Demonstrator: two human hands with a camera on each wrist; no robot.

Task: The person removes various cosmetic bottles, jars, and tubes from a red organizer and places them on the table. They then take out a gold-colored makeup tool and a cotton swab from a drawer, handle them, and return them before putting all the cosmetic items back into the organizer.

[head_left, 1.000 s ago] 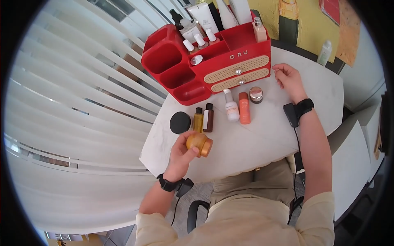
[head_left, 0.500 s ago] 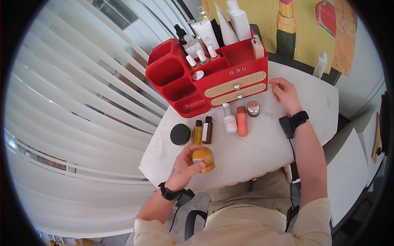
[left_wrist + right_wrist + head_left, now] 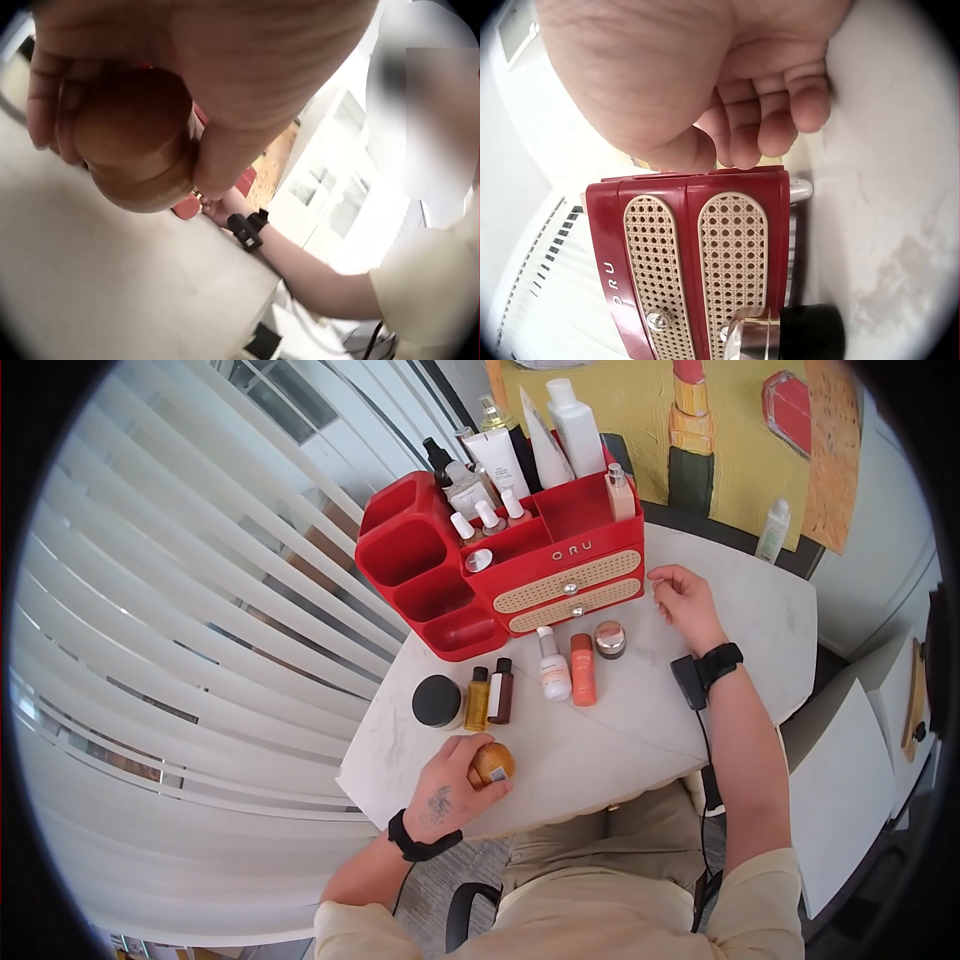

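Note:
My left hand (image 3: 453, 783) grips a rounded amber jar (image 3: 495, 764) from above, low over the table's near left part. A small pale label shows on the jar in the head view; the left wrist view shows its wide collar (image 3: 146, 191) on the lower side. Just beyond it stand a black-lidded jar (image 3: 437, 702), a yellow bottle (image 3: 477, 702) and a dark brown bottle (image 3: 500, 695). My right hand (image 3: 687, 607) rests on the table, loosely curled and holding nothing, beside the red organizer's (image 3: 570, 568) right end.
Before the organizer's woven drawers are a white pump bottle (image 3: 554, 672), a coral tube (image 3: 583, 675) and a small round jar (image 3: 610, 639). Bottles and tubes fill its back. A white-green bottle (image 3: 773, 532) stands behind the table (image 3: 640, 730); blinds (image 3: 200, 690) hang at left.
My left hand has turned over so its back faces up, tipping the amber jar from its side and bringing it lower. The head view has shifted slightly; the right hand stays put.

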